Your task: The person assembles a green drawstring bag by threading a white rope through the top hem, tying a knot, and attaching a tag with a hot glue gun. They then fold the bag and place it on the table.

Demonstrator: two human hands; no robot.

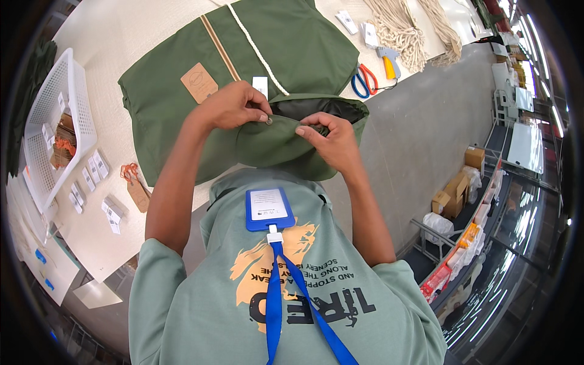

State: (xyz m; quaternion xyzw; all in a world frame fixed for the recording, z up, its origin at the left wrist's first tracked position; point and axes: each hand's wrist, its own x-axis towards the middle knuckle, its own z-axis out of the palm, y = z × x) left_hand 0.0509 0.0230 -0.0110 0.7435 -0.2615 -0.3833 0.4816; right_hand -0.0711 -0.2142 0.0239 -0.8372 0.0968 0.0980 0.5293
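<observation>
A dark green fabric bag (286,48) lies on the pale table (140,24), with a tan stripe, a white cord and a brown leather patch. Its near edge folds over into a flap (274,143) with a dark lining showing. My left hand (231,106) pinches the flap's edge at a small metal snap button (269,121). My right hand (331,137) grips the same edge a little to the right, fingers closed on the fabric.
A white plastic basket (52,121) with tags stands at the left. Small white labels (97,167) and a brown tag with orange string (135,188) lie near the table's front. Scissors with red and blue handles (364,80), a tagging gun and rope bundles (398,27) sit behind the bag. Shelving with boxes fills the right.
</observation>
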